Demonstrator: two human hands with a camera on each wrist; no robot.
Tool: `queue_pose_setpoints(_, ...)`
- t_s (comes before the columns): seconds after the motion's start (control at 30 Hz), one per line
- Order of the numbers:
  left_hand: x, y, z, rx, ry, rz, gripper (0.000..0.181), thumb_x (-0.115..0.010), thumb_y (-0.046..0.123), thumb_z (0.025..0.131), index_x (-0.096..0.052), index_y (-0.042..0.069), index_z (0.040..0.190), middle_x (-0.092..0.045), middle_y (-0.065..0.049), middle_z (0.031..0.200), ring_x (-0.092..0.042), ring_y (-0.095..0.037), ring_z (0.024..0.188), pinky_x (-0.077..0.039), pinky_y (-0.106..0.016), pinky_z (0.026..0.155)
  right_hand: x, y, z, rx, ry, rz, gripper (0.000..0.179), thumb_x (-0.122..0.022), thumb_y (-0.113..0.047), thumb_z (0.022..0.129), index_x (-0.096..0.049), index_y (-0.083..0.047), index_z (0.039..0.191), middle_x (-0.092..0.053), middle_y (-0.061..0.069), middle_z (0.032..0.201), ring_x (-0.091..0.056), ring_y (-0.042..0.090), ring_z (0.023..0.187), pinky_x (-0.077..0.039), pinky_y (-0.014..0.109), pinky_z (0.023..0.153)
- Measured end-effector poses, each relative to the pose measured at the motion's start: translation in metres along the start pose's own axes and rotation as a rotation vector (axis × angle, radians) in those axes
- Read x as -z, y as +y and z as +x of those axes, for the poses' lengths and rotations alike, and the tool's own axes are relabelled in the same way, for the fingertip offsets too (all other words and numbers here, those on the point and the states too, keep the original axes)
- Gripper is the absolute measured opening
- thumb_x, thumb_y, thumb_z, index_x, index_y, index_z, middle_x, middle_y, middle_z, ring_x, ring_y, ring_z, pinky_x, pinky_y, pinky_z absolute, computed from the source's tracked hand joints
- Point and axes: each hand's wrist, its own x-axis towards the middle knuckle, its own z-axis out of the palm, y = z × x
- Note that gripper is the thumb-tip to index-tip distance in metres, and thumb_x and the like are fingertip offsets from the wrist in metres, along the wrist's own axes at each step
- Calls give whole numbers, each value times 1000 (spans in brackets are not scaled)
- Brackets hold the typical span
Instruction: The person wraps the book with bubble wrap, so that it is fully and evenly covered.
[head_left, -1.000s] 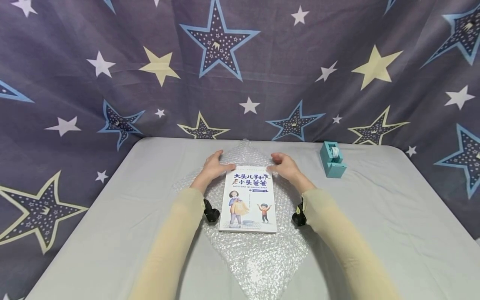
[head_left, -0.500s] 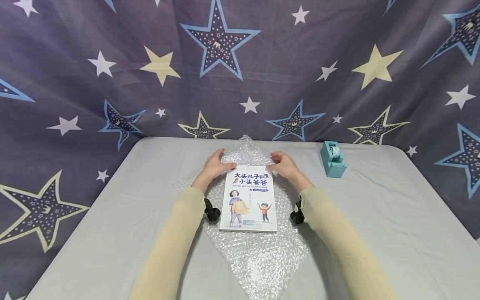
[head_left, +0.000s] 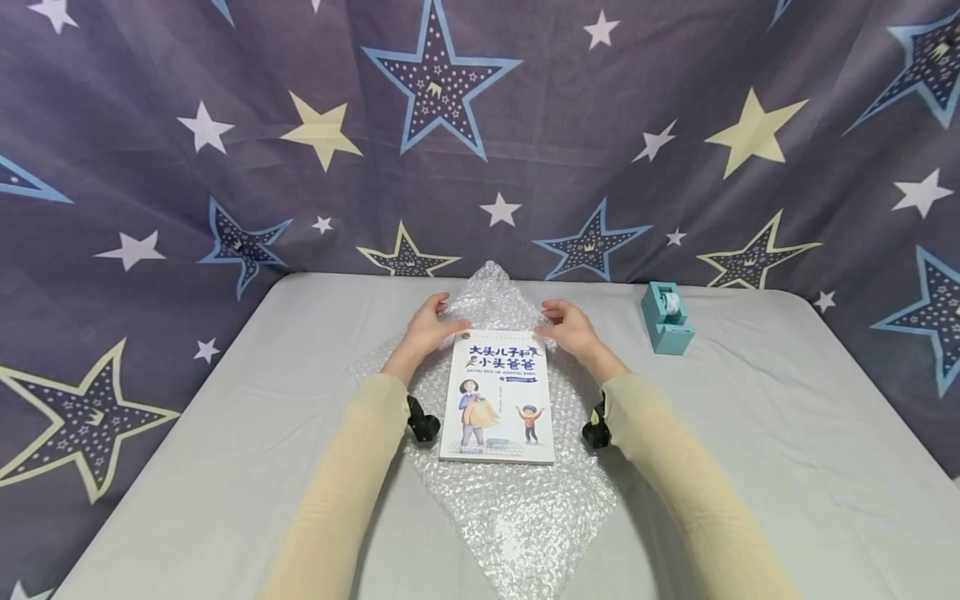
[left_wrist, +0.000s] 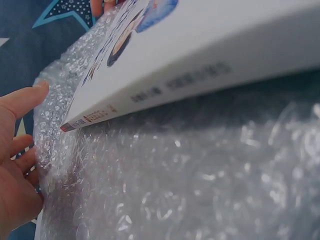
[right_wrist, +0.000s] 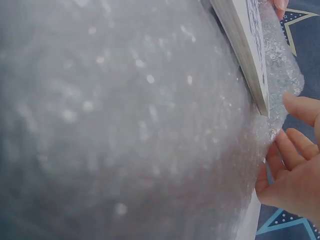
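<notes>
Between both hands, the far corner of the bubble wrap (head_left: 510, 508) had risen since the earlier frame, so that its tip now overlapped the foot of the star-patterned backdrop (head_left: 540, 100), while the hands had barely shifted. Left hand (head_left: 427, 329) and right hand (head_left: 568, 327) were set at either side of that lifted flap, each with its thumb parted from its fingers; in the wrist views the fingers met the wrap's edge and their tips went partly out of sight, so whether they pinched it or merely propped it could not be told. Nearer the body than the hands, and between the two forearms, the book (head_left: 497, 398) lay cover up on the wrap, its titled end toward the thumbs; the left thumb showed near its left far corner and the right thumb near its right one, both apart from it in the wrist views. A nearer point of the wrap spread from below the book toward the body, over the pale-covered table (head_left: 262, 417). Well apart to the right of the right hand stood a teal tape dispenser (head_left: 666, 318) with a roll in it. Behind each hand, a black device (head_left: 422, 422) jutted inward from the cuff of a cream sleeve (head_left: 345, 483), just beside the book.
</notes>
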Motion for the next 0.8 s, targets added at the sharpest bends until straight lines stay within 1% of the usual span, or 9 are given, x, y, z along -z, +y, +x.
queue_pose_setpoints(0.2,1,1,-1,-5,19,-23,70,-68,26,80,-34,12,139,-42,-12,135,-38,-26,125,-32,-39,103,0,1,0,38,36,30,49,-62,-4,80,-48,0,127,-55,21,116,-50,31,108,-41,37,90)
queue_pose_setpoints(0.3,1,2,-2,-3,27,-37,66,-68,27,80,-38,13,137,-44,-11,131,-40,-26,123,-34,-40,101,-1,0,1,51,47,22,47,-62,-4,80,-51,-3,126,-57,18,110,-52,29,103,-42,34,85)
queue_pose_setpoints(0.43,2,3,-3,-4,37,-44,61,-69,28,79,-44,15,132,-48,-10,122,-44,-25,115,-37,-40,97,-2,-1,1,71,58,8,43,-62,-5,81,-54,-6,124,-56,14,102,-52,26,97,-42,31,80)
queue_pose_setpoints(0.57,3,4,-5,-16,43,-34,52,-69,30,79,-50,17,126,-50,-7,113,-46,-23,106,-39,-39,92,-3,-2,0,66,65,3,40,-64,-8,82,-57,-8,121,-57,12,100,-53,23,94,-43,29,77)
queue_pose_setpoints(0.67,4,4,-7,-38,42,-36,44,-68,30,79,-55,16,119,-51,-6,108,-46,-22,100,-40,-38,88,-3,-3,0,53,62,6,38,-64,-10,82,-59,-8,119,-58,12,99,-53,23,93,-43,28,75)
queue_pose_setpoints(0.73,5,4,-8,-53,38,-50,39,-69,30,79,-59,16,114,-51,-6,107,-46,-22,99,-40,-38,88,-3,-4,-1,51,59,1,36,-64,-11,82,-60,-8,117,-58,13,99,-53,23,93,-43,29,75)
queue_pose_setpoints(0.8,6,4,-8,-61,34,-66,34,-69,30,79,-61,16,109,-53,-4,109,-47,-21,103,-39,-38,91,-4,-5,-2,48,58,4,33,-64,-12,82,-61,-7,115,-58,13,101,-53,24,94,-43,30,76)
